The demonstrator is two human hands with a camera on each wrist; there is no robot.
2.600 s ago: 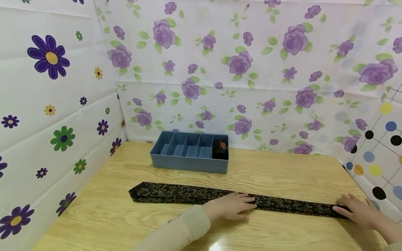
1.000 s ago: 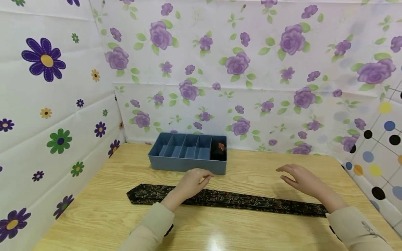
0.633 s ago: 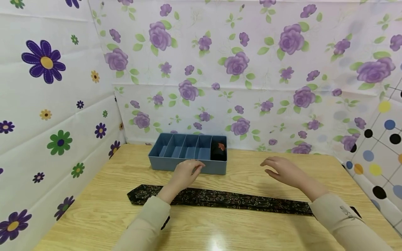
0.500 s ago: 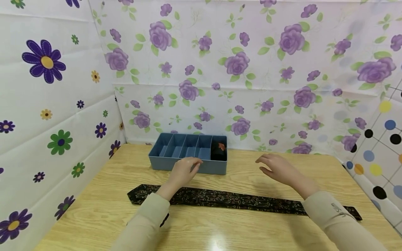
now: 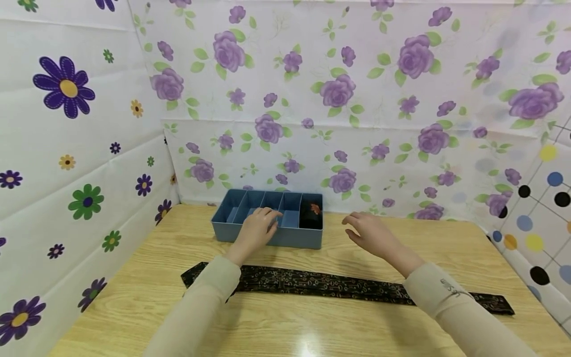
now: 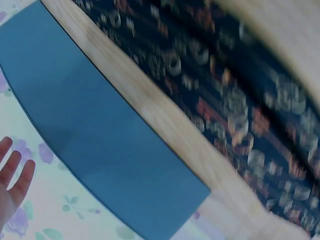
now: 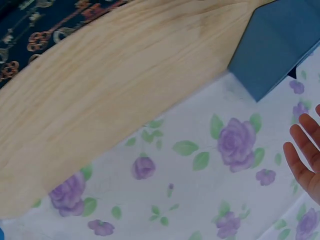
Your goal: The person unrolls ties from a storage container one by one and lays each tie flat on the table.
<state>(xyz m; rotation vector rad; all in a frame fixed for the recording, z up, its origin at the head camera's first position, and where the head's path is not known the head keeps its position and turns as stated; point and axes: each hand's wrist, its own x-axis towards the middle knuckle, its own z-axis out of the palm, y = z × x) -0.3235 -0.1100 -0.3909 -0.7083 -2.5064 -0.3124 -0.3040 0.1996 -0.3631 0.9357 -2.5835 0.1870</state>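
A long black necktie (image 5: 312,282) with a small gold and red pattern lies flat across the wooden table, its pointed wide end to the left. Beyond it stands a blue organizer box (image 5: 267,235) with several compartments; the rightmost holds a rolled black cloth item (image 5: 311,214) with a red leaf mark. My left hand (image 5: 256,228) hovers over the box's front edge, fingers loosely bent and holding nothing. To the right of the box my right hand (image 5: 368,233) hangs in the air, fingers relaxed, nothing in it. Both sleeves pass over the necktie and hide parts of it.
The wooden table (image 5: 357,327) backs onto a hanging cloth with purple flowers (image 5: 339,94). Another cloth with daisies (image 5: 85,201) closes the left side, and a dotted one (image 5: 533,243) stands at the right edge.
Both hands have come off the necktie. The left moved left and forward to the box; the right moved left and forward toward the box's right end. The necktie stays flat.
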